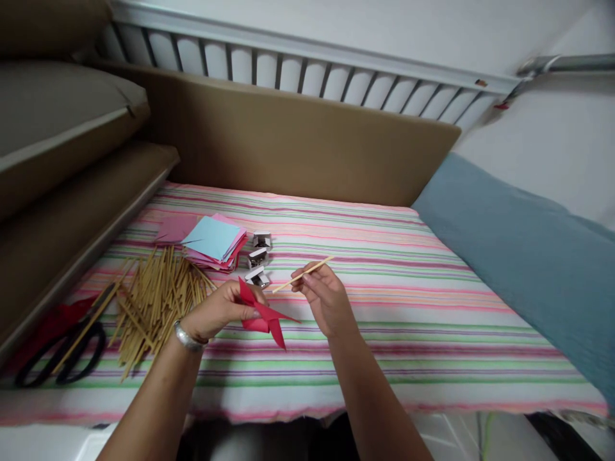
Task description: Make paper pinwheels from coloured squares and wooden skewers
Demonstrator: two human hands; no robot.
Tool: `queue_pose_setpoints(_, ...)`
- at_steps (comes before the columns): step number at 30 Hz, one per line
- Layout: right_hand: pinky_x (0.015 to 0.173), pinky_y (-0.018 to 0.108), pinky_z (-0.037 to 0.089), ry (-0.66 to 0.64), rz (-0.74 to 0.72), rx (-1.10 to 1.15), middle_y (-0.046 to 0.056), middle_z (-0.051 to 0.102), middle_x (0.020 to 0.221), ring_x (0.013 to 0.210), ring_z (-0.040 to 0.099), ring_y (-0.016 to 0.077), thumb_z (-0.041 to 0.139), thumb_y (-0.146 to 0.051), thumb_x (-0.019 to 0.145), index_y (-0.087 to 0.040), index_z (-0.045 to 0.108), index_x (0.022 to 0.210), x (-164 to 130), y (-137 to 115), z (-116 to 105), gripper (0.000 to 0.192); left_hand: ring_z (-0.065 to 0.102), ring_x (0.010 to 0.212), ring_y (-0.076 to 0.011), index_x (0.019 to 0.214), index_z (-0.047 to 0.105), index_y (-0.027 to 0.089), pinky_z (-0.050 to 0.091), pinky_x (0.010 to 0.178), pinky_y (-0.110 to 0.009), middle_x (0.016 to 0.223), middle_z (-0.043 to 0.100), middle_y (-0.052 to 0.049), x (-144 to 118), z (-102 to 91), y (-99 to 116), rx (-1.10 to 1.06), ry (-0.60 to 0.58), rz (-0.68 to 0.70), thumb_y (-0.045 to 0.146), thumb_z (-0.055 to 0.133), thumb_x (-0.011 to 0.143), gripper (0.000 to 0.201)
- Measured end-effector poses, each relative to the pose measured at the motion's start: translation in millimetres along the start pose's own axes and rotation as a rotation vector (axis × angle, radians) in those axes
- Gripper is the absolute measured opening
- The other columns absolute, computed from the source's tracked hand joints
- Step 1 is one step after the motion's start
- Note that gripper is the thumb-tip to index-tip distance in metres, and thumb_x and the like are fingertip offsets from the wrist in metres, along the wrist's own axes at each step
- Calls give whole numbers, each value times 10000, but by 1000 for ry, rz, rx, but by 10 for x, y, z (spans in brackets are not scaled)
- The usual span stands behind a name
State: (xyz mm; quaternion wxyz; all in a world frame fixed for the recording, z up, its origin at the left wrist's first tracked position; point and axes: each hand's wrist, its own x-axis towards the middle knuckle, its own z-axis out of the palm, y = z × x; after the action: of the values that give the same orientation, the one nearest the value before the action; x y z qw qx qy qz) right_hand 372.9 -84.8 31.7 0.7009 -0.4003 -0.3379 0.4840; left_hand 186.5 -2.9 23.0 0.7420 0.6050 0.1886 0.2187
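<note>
left hand (218, 312): pinched shut on the red folded paper (266, 317), thumb on top and fingers underneath, so the pointed flaps hang free to the right and stay uncrushed; silver bracelet (187, 338) at the wrist.
right hand (325, 298): fingertips closed narrowly around one wooden stick (302, 274) near its middle, held slanting up to the right – a light pencil-like pinch that leaves the near end free, aimed toward the red folded paper.
red folded paper: lifted just above the striped cloth (408, 282), in front of the stick pile and a little right of it, between the two hands; near end of the held stick just beside it, touching or not cannot be told.
stick pile (154, 301): loose heap on the striped cloth, just left of the left hand, within easy reach.
paper stack (214, 242): coloured squares, a light blue sheet on top, behind the stick pile and slightly right; fanned rather than squared up.
small boxes (258, 257): three in a row, just right of the paper stack, behind the red folded paper – contents too small to tell.
scissors (62, 355): black handles, left of the stick pile at the cloth's edge, partly on something red, well apart from both hands.
</note>
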Motion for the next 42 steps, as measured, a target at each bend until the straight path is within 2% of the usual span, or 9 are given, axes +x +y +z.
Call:
queue_pose_setpoints(6, 716, 306, 451, -26, -48, -102, 21, 643, 782, 737, 576, 146, 633, -226, 742, -205, 591, 832, -19, 60, 63, 102, 533, 648, -144, 662, 680, 151, 412, 677, -269, 673, 611, -34, -61, -20, 56, -21, 8, 45, 318, 754, 622, 187)
queue_pose_setpoints(13, 676, 302, 454, -25, 85, -141, 20, 591, 716, 694, 559, 147, 593, -343, 763, -196, 629, 832, -15, 138, 130, 166, 522, 639, -139, 675, 681, 150, 410, 610, -244, 683, 609, -35, -105, -24, 54, -15, 120, 40, 297, 772, 589, 194)
queue_pose_setpoints(17, 525, 237, 384, -40, 121, -217, 16, 593, 774, 571, 475, 95, 617, -324, 745, -218, 639, 1002, -17, 191, 153, 279, 500, 579, -111, 686, 679, 140, 395, 537, -212, 649, 590, -18, -97, 29, 78, 47, 163, 40, 268, 752, 617, 162)
queue_pose_setpoints(20, 497, 234, 359, -57, 100, -244, -3, 586, 731, 509, 418, 79, 591, -333, 762, -232, 600, 1111, -21, 212, 181, 364, 464, 532, -92, 693, 675, 132, 379, 490, -200, 617, 568, -8, -83, 62, 98, 88, 171, 71, 276, 740, 638, 167)
queue_pose_setpoints(25, 515, 236, 379, -45, 104, -319, -37, 484, 570, 528, 472, 102, 595, -375, 764, -200, 643, 995, -36, 187, 247, 294, 493, 573, -105, 693, 675, 125, 395, 523, -209, 639, 586, -24, -62, 96, 119, 197, 176, 119, 309, 716, 674, 189)
queue_pose_setpoints(30, 452, 221, 330, -121, 109, -397, -43, 484, 584, 444, 401, 74, 549, -410, 802, -214, 614, 934, -47, 186, 242, 244, 573, 721, -162, 718, 694, 151, 446, 684, -265, 745, 637, -57, -35, 118, 152, 281, 161, 233, 263, 686, 709, 112)
queue_pose_setpoints(33, 462, 217, 319, -127, 105, -516, -30, 521, 636, 478, 407, 78, 523, -427, 818, -217, 601, 900, -61, 189, 236, 238, 588, 784, -179, 716, 706, 164, 443, 757, -284, 784, 650, -65, -19, 121, 149, 326, 187, 289, 241, 688, 706, 80)
queue_pose_setpoints(38, 509, 224, 327, -166, 53, -693, -36, 504, 587, 524, 432, 103, 470, -386, 856, -224, 594, 875, -79, 139, 241, 205, 598, 781, -177, 729, 710, 175, 445, 747, -277, 791, 663, -63, -7, 123, 111, 341, 256, 305, 215, 677, 714, 54)
queue_pose_setpoints(42, 664, 260, 369, -199, -84, -864, 8, 618, 817, 750, 525, 155, 445, -285, 865, -243, 613, 901, -61, 115, 206, 177, 600, 755, -172, 727, 704, 173, 455, 708, -269, 785, 670, -62, -9, 134, 112, 329, 290, 307, 207, 677, 714, 46)
